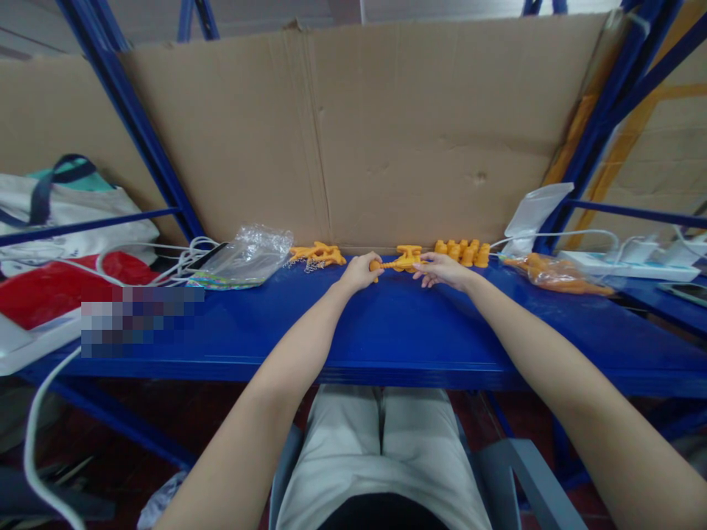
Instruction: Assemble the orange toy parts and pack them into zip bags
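A cardboard panel point(442, 132) stands behind a blue table point(409, 331). Near its far edge are 2 hands, the left hand point(361, 272) clasped, the right hand point(445, 272) loosely bent. Between them runs a slim orange piece point(389, 264), gripped by the left; whether the right pinches it, I cannot tell.

Brown cardboard point(414, 132) stands upright — blue metal posts point(135, 125) flank it

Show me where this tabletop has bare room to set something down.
Bare blue tabletop lies between the left forearm and right forearm, and outside each: left toward the crinkled clear plastic bag, right toward the clear plastic bag of orange pieces. Crowded: the back, with orange cup-shaped pieces beside the right hand; the far left, with red material.
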`<state>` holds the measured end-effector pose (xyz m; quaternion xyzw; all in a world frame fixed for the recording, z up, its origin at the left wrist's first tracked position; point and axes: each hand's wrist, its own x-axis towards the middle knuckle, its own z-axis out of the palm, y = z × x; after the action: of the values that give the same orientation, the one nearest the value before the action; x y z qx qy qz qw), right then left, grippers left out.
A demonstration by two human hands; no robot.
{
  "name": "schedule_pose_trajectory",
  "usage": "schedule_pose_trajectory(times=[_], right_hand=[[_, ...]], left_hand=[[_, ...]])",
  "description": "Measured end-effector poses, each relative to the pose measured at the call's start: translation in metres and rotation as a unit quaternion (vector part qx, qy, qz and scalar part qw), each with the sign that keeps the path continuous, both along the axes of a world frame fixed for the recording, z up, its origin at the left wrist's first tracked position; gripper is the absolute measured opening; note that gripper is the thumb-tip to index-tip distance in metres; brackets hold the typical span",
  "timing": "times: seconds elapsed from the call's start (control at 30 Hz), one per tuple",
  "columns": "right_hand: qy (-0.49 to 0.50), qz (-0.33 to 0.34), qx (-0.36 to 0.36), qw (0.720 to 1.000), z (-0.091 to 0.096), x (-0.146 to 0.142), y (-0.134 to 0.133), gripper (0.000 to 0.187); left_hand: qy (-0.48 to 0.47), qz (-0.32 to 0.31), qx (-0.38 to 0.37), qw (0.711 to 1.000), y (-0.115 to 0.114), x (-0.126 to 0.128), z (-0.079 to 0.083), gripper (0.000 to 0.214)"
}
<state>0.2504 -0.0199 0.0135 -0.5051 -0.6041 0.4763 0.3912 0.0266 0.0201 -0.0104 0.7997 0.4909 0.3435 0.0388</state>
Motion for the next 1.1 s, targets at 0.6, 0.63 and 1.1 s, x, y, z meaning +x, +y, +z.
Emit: schedule_pose_trajectory(times=[0.6, 0.63, 1.1], right_hand=[[0.045, -0.051, -0.095, 0.993, 0.001, -0.010, 0.001, 0.038], [0.033, -0.049, -0.092, 0.994, 0.001, -0.009, 0.000, 0.038], [0.025, -0.014, 0.054, 0.998, -0.010, -0.002, 0.007, 0.008]], left_hand=[[0.017, -0.012, 0.002, 1.000, -0.006, 0.001, 0.006, 0.019], [0.011, -0.011, -0.004, 1.000, -0.005, 0.002, 0.006, 0.019], [-0.006, -0.005, -0.062, 0.998, -0.008, 0.001, 0.006, 0.015]])
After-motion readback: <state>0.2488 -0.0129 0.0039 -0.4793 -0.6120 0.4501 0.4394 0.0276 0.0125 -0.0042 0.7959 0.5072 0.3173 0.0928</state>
